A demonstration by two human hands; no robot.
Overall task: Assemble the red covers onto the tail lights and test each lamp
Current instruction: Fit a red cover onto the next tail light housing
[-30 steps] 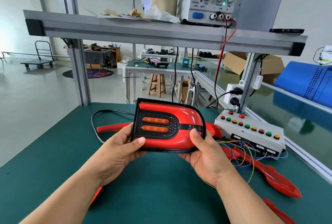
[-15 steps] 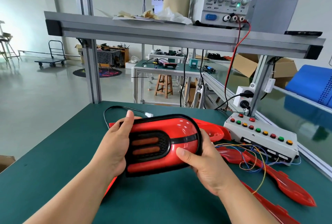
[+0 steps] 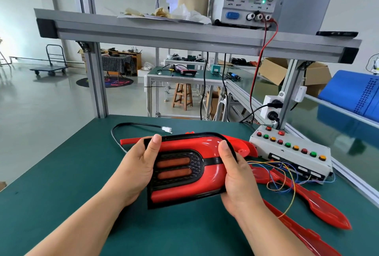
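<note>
Red tail light (image 3: 207,179) clasped at either end in left hand (image 3: 137,170) and right hand (image 3: 239,177) grip

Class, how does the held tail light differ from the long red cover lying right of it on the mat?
The tail light is gripped by the left hand and right hand; the long red cover lies on the mat. The tail light is broad and rounded; the cover is narrow and pointed. The tail light has a black rim and grille; the cover is plain red. Both are glossy red.
</note>
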